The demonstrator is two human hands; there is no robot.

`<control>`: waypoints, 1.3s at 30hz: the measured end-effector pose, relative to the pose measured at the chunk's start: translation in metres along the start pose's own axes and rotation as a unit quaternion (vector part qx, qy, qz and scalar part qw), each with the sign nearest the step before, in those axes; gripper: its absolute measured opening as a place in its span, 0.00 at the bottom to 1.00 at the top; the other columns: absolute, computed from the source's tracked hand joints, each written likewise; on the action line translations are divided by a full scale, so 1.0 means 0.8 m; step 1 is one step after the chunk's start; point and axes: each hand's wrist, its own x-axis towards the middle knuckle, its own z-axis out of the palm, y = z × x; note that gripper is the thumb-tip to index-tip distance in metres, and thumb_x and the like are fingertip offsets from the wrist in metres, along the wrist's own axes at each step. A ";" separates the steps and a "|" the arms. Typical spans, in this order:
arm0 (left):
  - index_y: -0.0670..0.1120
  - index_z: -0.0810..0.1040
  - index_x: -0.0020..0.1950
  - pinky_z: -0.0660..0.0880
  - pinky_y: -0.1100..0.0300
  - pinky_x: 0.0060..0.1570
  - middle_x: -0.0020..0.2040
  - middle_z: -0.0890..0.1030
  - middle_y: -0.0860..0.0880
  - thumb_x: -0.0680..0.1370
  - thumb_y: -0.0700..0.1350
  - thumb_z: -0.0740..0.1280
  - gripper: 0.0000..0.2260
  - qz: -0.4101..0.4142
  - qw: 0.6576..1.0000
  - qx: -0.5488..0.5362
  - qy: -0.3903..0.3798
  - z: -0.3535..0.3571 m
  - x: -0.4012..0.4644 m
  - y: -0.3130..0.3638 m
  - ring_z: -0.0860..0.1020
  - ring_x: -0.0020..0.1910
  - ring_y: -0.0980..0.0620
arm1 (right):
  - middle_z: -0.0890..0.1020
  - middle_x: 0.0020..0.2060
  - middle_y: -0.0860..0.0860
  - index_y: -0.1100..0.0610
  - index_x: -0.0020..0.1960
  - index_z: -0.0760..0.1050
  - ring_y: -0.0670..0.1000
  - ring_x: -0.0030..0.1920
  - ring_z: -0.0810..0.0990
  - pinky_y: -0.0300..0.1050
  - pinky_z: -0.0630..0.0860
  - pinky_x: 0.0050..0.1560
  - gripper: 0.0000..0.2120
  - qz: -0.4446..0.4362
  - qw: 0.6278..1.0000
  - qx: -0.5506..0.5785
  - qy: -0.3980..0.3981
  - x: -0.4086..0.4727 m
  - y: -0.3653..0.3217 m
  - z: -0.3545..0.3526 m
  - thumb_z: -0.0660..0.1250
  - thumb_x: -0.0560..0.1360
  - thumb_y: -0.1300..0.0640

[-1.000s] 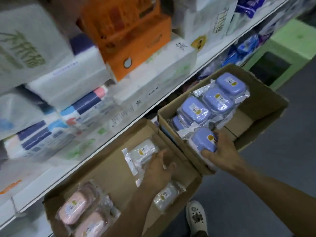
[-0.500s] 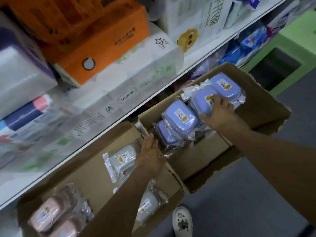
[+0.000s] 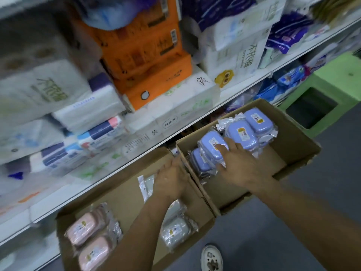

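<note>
Two open cardboard boxes stand on the floor under a shelf. The right box holds several blue lidded cases in clear wrap. My right hand lies on one blue case near the box's left wall, fingers spread and straight. Two more blue cases lie behind it. The left box holds two pink wrapped cases and a grey one. My left hand rests where the two boxes meet, over a grey packet, fingers extended.
A white shelf edge runs diagonally above the boxes, stacked with tissue packs and an orange pack. A green stool stands at the right. My shoe is on the grey floor below the boxes.
My right hand has slid from the farther blue cases back to the nearer one on the left. My left hand has moved up to the boxes' shared edge.
</note>
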 end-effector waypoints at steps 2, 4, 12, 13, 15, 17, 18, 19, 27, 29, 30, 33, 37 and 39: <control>0.52 0.60 0.77 0.63 0.50 0.70 0.72 0.70 0.48 0.79 0.51 0.65 0.28 0.025 0.998 0.000 0.054 -0.039 -0.043 -0.009 0.69 0.69 0.47 | 0.54 0.76 0.55 0.52 0.75 0.58 0.59 0.71 0.62 0.53 0.70 0.63 0.29 -0.015 0.999 0.025 0.028 -0.029 -0.038 -0.019 0.60 0.78 0.46; 0.54 0.61 0.77 0.63 0.48 0.70 0.71 0.71 0.51 0.79 0.54 0.64 0.27 0.046 0.993 -0.002 0.113 -0.077 -0.093 -0.024 0.70 0.69 0.48 | 0.61 0.73 0.55 0.52 0.73 0.62 0.59 0.68 0.68 0.55 0.73 0.60 0.27 -0.037 0.995 0.059 0.074 -0.061 -0.082 -0.044 0.58 0.77 0.44; 0.55 0.66 0.73 0.77 0.53 0.53 0.66 0.75 0.54 0.75 0.66 0.62 0.29 0.034 0.948 0.008 0.317 -0.231 -0.329 -0.120 0.76 0.61 0.53 | 0.76 0.63 0.51 0.54 0.68 0.71 0.55 0.59 0.78 0.52 0.77 0.51 0.27 -0.198 0.943 0.115 0.242 -0.220 -0.292 -0.127 0.57 0.75 0.39; 0.55 0.67 0.72 0.77 0.53 0.51 0.65 0.76 0.55 0.74 0.66 0.62 0.29 0.028 0.940 0.018 0.340 -0.248 -0.363 -0.139 0.77 0.60 0.53 | 0.76 0.62 0.51 0.53 0.68 0.70 0.55 0.58 0.78 0.51 0.77 0.50 0.27 -0.211 0.936 0.111 0.258 -0.240 -0.322 -0.135 0.58 0.75 0.39; 0.55 0.67 0.72 0.75 0.54 0.50 0.64 0.77 0.55 0.74 0.65 0.64 0.29 0.007 0.927 0.033 0.373 -0.281 -0.428 -0.180 0.76 0.59 0.52 | 0.77 0.62 0.52 0.53 0.69 0.69 0.55 0.59 0.78 0.51 0.77 0.51 0.27 -0.235 0.925 0.104 0.279 -0.275 -0.381 -0.147 0.58 0.75 0.40; 0.55 0.66 0.73 0.74 0.52 0.54 0.66 0.75 0.54 0.74 0.67 0.61 0.31 -0.014 0.920 0.071 0.386 -0.311 -0.492 -0.226 0.74 0.62 0.51 | 0.76 0.64 0.52 0.53 0.71 0.68 0.56 0.61 0.77 0.53 0.76 0.54 0.29 -0.261 0.916 0.097 0.289 -0.304 -0.441 -0.155 0.58 0.75 0.39; 0.54 0.64 0.74 0.73 0.51 0.58 0.68 0.74 0.53 0.73 0.68 0.58 0.33 -0.027 0.918 0.099 0.383 -0.325 -0.523 -0.250 0.73 0.64 0.50 | 0.75 0.65 0.53 0.52 0.71 0.67 0.56 0.62 0.76 0.54 0.74 0.56 0.29 -0.274 0.912 0.089 0.292 -0.316 -0.470 -0.157 0.57 0.75 0.39; 0.54 0.63 0.75 0.71 0.49 0.62 0.70 0.72 0.52 0.73 0.69 0.57 0.34 -0.042 0.916 0.126 0.380 -0.338 -0.553 -0.275 0.72 0.66 0.49 | 0.74 0.66 0.53 0.52 0.71 0.67 0.57 0.63 0.75 0.55 0.73 0.57 0.30 -0.286 0.908 0.081 0.296 -0.327 -0.500 -0.160 0.57 0.74 0.38; 0.52 0.66 0.74 0.71 0.47 0.62 0.72 0.70 0.49 0.73 0.69 0.54 0.35 -0.122 0.888 0.171 0.410 -0.427 -0.742 -0.430 0.73 0.66 0.45 | 0.71 0.69 0.52 0.52 0.71 0.68 0.56 0.65 0.72 0.54 0.72 0.58 0.32 -0.365 0.874 0.095 0.306 -0.399 -0.714 -0.182 0.54 0.73 0.37; 0.53 0.64 0.76 0.70 0.48 0.65 0.73 0.69 0.50 0.72 0.70 0.53 0.36 -0.132 0.883 0.162 0.420 -0.444 -0.772 -0.457 0.71 0.69 0.47 | 0.71 0.68 0.51 0.52 0.71 0.68 0.55 0.65 0.72 0.53 0.72 0.59 0.31 -0.388 0.864 0.100 0.304 -0.403 -0.753 -0.190 0.58 0.73 0.38; 0.54 0.62 0.77 0.69 0.49 0.66 0.74 0.67 0.51 0.72 0.70 0.52 0.36 -0.136 0.881 0.153 0.427 -0.450 -0.784 -0.470 0.69 0.70 0.48 | 0.71 0.68 0.51 0.52 0.71 0.67 0.55 0.65 0.71 0.52 0.73 0.59 0.30 -0.398 0.860 0.100 0.302 -0.403 -0.771 -0.193 0.60 0.73 0.39; 0.54 0.60 0.77 0.67 0.53 0.66 0.74 0.66 0.52 0.75 0.68 0.57 0.34 -0.143 0.875 0.122 0.447 -0.466 -0.811 -0.510 0.68 0.70 0.50 | 0.70 0.68 0.49 0.51 0.71 0.66 0.53 0.65 0.70 0.49 0.72 0.58 0.28 -0.420 0.856 0.099 0.286 -0.393 -0.822 -0.199 0.66 0.75 0.43; 0.54 0.58 0.78 0.66 0.56 0.67 0.74 0.63 0.54 0.77 0.62 0.64 0.32 -0.140 0.881 0.081 0.444 -0.490 -0.819 -0.567 0.65 0.72 0.52 | 0.67 0.69 0.45 0.47 0.71 0.64 0.48 0.67 0.67 0.48 0.70 0.61 0.27 -0.443 0.856 0.081 0.253 -0.368 -0.889 -0.205 0.64 0.75 0.41; 0.55 0.58 0.77 0.65 0.57 0.68 0.75 0.62 0.55 0.77 0.62 0.65 0.32 -0.133 0.886 0.066 0.439 -0.509 -0.812 -0.597 0.63 0.72 0.53 | 0.64 0.70 0.44 0.46 0.72 0.63 0.48 0.69 0.64 0.47 0.66 0.63 0.28 -0.449 0.862 0.068 0.228 -0.350 -0.925 -0.210 0.63 0.75 0.40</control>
